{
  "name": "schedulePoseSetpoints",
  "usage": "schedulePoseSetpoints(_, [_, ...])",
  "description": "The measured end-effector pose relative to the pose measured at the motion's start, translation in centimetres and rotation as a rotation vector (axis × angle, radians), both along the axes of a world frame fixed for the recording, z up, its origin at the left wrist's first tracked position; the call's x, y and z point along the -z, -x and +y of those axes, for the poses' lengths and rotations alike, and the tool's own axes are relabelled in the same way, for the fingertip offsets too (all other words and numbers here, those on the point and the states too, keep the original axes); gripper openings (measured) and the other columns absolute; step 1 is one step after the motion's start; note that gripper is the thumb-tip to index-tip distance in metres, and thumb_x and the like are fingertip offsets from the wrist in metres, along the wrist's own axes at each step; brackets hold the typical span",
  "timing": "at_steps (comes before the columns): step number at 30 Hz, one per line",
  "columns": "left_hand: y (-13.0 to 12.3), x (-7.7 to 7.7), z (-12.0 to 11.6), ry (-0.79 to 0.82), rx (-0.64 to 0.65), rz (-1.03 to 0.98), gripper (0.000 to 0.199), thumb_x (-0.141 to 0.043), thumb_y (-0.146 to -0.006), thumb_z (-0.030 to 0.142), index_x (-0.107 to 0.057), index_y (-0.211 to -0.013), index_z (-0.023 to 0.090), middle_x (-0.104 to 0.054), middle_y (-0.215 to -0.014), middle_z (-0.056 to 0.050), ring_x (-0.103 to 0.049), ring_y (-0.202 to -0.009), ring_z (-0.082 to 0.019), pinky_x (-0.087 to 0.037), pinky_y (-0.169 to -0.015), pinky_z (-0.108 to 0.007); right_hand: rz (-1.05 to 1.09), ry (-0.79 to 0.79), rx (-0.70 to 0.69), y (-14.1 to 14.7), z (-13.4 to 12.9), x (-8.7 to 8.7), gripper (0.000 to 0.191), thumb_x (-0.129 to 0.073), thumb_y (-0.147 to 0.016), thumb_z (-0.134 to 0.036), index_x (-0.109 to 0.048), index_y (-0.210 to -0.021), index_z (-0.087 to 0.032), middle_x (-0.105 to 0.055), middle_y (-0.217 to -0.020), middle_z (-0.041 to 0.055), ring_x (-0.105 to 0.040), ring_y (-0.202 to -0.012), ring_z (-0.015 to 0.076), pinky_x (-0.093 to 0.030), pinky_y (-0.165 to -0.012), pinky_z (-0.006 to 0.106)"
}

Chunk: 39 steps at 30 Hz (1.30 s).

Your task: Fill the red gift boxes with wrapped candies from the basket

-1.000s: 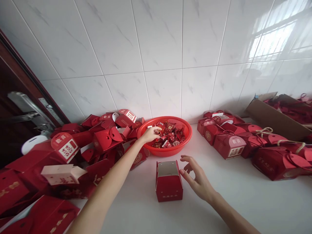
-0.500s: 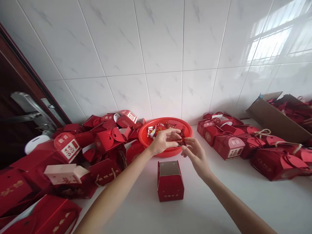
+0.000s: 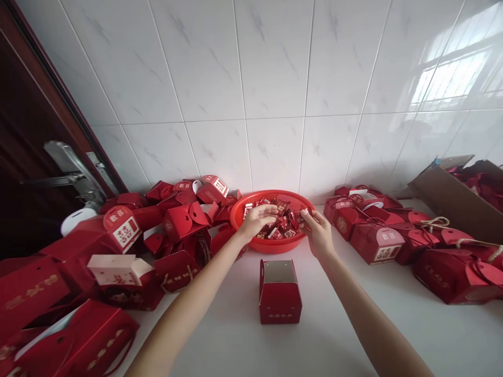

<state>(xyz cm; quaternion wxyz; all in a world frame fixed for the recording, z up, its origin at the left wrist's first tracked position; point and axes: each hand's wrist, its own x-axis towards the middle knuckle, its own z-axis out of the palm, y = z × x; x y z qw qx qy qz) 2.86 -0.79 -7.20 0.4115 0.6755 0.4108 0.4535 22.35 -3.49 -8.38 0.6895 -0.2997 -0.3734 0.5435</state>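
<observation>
A red plastic basket (image 3: 271,246) against the wall holds several wrapped candies (image 3: 283,222), mostly red. Over its left part, my left hand (image 3: 256,222) reaches with fingers stretched to the right, above the candies, and nothing shows in it. At the basket's right side my right hand (image 3: 319,230) has thumb and fingers closed on a small wrapped candy (image 3: 304,212), mostly hidden by the fingertips. In front of the basket, between my forearms, an upright red gift box (image 3: 280,303) stands with its grey inner side showing at the top.
Many red gift boxes (image 3: 184,220) are heaped on the left, near a dark door with a metal handle (image 3: 70,173). More closed boxes (image 3: 375,242) stand in rows on the right. Behind them leans an opened cardboard carton (image 3: 451,199) with red contents. A white tiled wall backs the white tabletop (image 3: 334,324).
My hands have moved apart, from meeting over a dark red candy to opposite sides of the basket. More candies are now visible between them. The view has shifted slightly.
</observation>
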Motion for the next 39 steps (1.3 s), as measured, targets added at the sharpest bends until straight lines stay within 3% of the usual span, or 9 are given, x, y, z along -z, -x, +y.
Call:
schedulePoseSetpoints(3, [1.6,0.0,1.9,-0.015,-0.048,0.228,0.026,-0.072,-0.073,0.024,-0.072,-0.097,0.017,-0.076,-0.097,-0.009,-0.069,-0.097,-0.025,-0.053,-0.091,-0.039,0.053,-0.009,0.03,-0.4,1.5,-1.0,0.031,-0.088,-0.057,-0.036,-0.064,-0.067,-0.019,-0.065,-0.068,-0.0038,-0.059,-0.06,0.0093,-0.047,-0.054,0.02])
schedulePoseSetpoints(5, [1.8,0.0,2.8,-0.009,-0.014,0.396,0.022,-0.073,-0.071,0.025,-0.074,-0.091,0.018,-0.076,-0.091,-0.007,-0.07,-0.092,-0.025,-0.053,-0.086,-0.037,0.09,-0.005,0.029,-0.4,2.4,-1.4,0.031,-0.088,-0.057,-0.034,-0.062,-0.065,-0.02,-0.067,-0.07,-0.0028,-0.064,-0.067,0.0123,-0.05,-0.057,0.021])
schedulePoseSetpoints(11, [-1.1,0.1,3.7,0.003,0.23,0.842,0.035,-0.076,-0.069,0.023,-0.075,-0.104,0.024,-0.074,-0.113,-0.003,-0.068,-0.102,-0.024,-0.051,-0.087,-0.028,0.171,0.032,-0.029,0.7,4.5,-1.4,0.027,-0.085,-0.055,-0.029,-0.061,-0.065,-0.02,-0.073,-0.072,0.0017,-0.069,-0.072,0.0174,-0.056,-0.061,0.026])
schedulePoseSetpoints(15, [-2.6,0.6,4.3,0.007,0.295,1.079,0.035,-0.074,-0.069,0.011,-0.075,-0.102,0.022,-0.072,-0.114,-0.007,-0.066,-0.104,-0.025,-0.05,-0.09,-0.033,0.199,0.036,-0.039,0.8,5.2,-1.0,0.022,-0.082,-0.058,-0.028,-0.062,-0.064,-0.021,-0.068,-0.063,-0.001,-0.067,-0.067,0.0162,-0.056,-0.06,0.026])
schedulePoseSetpoints(19, [-2.6,1.0,5.3,0.017,0.241,1.224,0.022,-0.07,-0.087,0.025,-0.069,-0.106,0.017,-0.069,-0.11,-0.008,-0.066,-0.099,-0.021,-0.053,-0.09,-0.042,0.187,0.024,-0.057,0.6,5.4,-0.7,0.019,-0.081,-0.058,-0.028,-0.064,-0.064,-0.021,-0.068,-0.063,0.0,-0.065,-0.065,0.0159,-0.056,-0.061,0.027])
schedulePoseSetpoints(27, [-0.3,0.6,6.9,0.004,-0.055,1.161,0.026,-0.062,-0.095,0.034,-0.064,-0.113,0.015,-0.065,-0.115,-0.008,-0.065,-0.1,-0.021,-0.055,-0.087,-0.042,0.157,0.009,-0.055,0.4,6.0,-0.3,0.022,-0.083,-0.059,-0.034,-0.064,-0.066,-0.024,-0.068,-0.068,0.0018,-0.068,-0.073,0.0223,-0.059,-0.068,0.036])
schedulePoseSetpoints(35, [-0.2,0.9,6.8,-0.011,-0.11,0.981,0.026,-0.062,-0.095,0.036,-0.065,-0.107,0.013,-0.068,-0.106,-0.006,-0.066,-0.093,-0.02,-0.056,-0.084,-0.039,0.147,0.002,-0.06,0.4,6.3,0.1,0.026,-0.082,-0.061,-0.04,-0.063,-0.062,-0.024,-0.07,-0.07,0.0039,-0.068,-0.079,0.0238,-0.059,-0.073,0.038])
schedulePoseSetpoints(39, [0.1,0.6,6.8,-0.069,-0.252,0.952,0.023,-0.061,-0.094,0.033,-0.066,-0.105,0.014,-0.068,-0.105,-0.007,-0.065,-0.099,-0.022,-0.052,-0.089,-0.043,0.145,0.003,-0.06,0.4,6.3,0.1,0.026,-0.082,-0.06,-0.04,-0.063,-0.062,-0.024,-0.071,-0.07,0.0041,-0.067,-0.077,0.0232,-0.059,-0.072,0.037])
